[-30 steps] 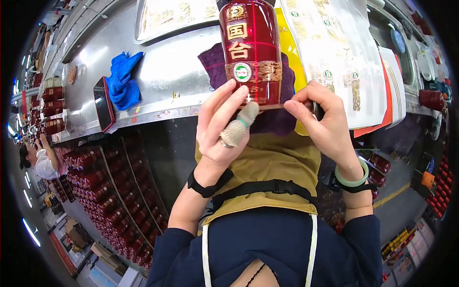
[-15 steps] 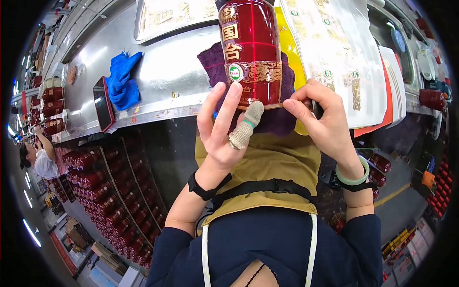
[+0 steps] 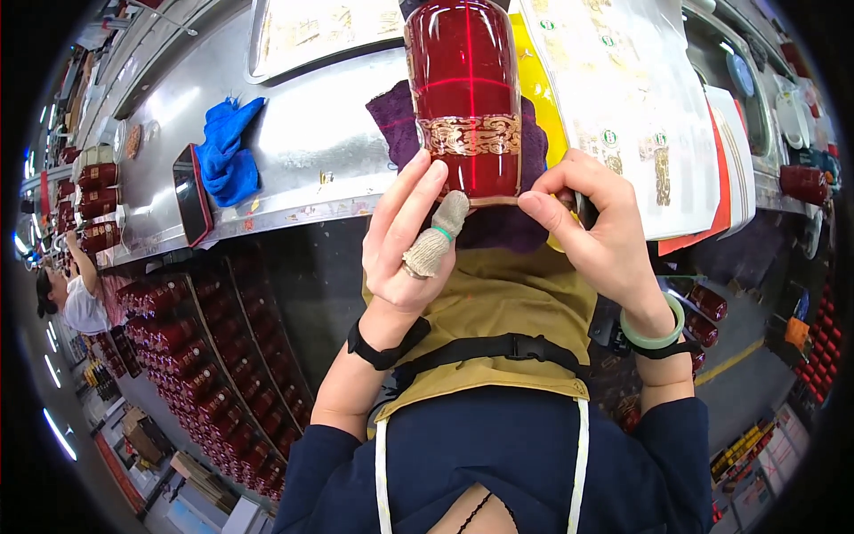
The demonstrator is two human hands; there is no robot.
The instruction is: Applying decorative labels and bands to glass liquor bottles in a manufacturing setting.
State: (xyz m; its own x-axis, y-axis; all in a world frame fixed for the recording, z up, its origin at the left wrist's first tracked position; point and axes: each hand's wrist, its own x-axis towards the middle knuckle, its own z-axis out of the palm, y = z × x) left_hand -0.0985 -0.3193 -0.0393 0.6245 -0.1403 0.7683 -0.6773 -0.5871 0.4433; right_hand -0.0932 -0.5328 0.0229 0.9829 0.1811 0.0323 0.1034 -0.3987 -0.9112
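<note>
A shiny metal bench [image 3: 294, 169] runs across the top, and a blue cloth [image 3: 227, 151] lies crumpled on it next to a flat red phone [image 3: 192, 195]. A purple cloth [image 3: 498, 222] sits right behind the red bottle [image 3: 467, 98], and a yellow sheet [image 3: 536, 93] and a big clear sheet of small labels [image 3: 623, 116] lie just beside it. Below the bench, rows of small red bottles [image 3: 209, 374] fill long trays. Another person [image 3: 76, 298] works far off at the left edge. The red bottle is tall, round and glossy, with a gold patterned band near its bottom, and it is held up over the bench edge. The left hand [image 3: 405, 240] presses its fingers on the bottle's lower left side; its thumb wears a knitted grey cover. The right hand [image 3: 605, 240] pinches the bottle's bottom right edge with thumb and finger.
</note>
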